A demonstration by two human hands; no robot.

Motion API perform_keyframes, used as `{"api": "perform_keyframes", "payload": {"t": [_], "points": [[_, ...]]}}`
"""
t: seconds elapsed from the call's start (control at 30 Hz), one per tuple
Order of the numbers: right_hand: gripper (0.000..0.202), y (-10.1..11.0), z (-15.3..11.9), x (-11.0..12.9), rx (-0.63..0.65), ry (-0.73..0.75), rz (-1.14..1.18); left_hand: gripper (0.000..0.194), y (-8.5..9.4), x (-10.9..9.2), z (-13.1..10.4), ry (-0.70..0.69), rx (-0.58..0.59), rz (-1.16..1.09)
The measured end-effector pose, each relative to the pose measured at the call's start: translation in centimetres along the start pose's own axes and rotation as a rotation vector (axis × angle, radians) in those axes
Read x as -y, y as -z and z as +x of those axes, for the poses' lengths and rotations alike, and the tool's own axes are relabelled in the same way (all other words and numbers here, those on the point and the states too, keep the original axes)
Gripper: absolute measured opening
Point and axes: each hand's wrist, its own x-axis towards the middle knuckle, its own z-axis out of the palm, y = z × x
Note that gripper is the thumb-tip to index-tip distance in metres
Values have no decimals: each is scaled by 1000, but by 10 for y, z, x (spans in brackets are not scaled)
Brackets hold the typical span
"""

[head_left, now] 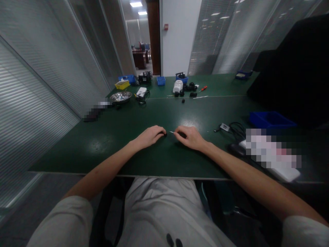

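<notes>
Over the green table (pixel 164 157), my left hand (pixel 152 136) is closed on a small black piece (pixel 165 134) at its fingertips. Facing it across a narrow gap, my right hand (pixel 190 137) pinches a thin, light-coloured, pin-like item (pixel 171 132) that points toward the black piece. The two hands do not touch each other. Both items are too small for their details to be made out.
Farther back stand a metal bowl (pixel 121 97), a white device (pixel 178 86), a red screwdriver (pixel 203 89) and a small black cube (pixel 183 101). A blue tray (pixel 271 120), a coiled cable (pixel 238 129) and a black mouse (pixel 236 149) lie to the right.
</notes>
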Motion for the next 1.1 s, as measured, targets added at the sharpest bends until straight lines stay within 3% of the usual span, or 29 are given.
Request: {"api": "perform_keyframes", "payload": {"t": [0.13,0.27,0.4,0.43,0.5,0.6,0.67,0.73,0.97,1.1], "points": [[25,0,-1,-1,0,1,-8,32,7,23,-5,48,-48,-2],[25,1,-1,-1,0,9,6,33,44,81,-39,279,-118,49],[24,0,-1,-1,0,11,-6,25,108,136,-117,736,-288,227],[24,0,-1,-1,1,14,-8,23,123,145,-141,875,-361,304],[24,-1,-1,-1,5,18,-8,20,147,155,-186,1019,-434,380],[24,-1,-1,-2,12,17,-7,15,167,161,-240,1223,-562,474],[24,-1,-1,-2,17,12,-4,12,171,163,-259,1327,-630,498],[24,-1,-1,-2,21,5,-3,9,170,162,-264,1364,-657,489],[24,0,-1,-1,24,-8,-9,16,167,145,-242,1395,-766,461],[24,-1,-1,-1,28,-5,-6,22,168,150,-247,1417,-858,400]]}}
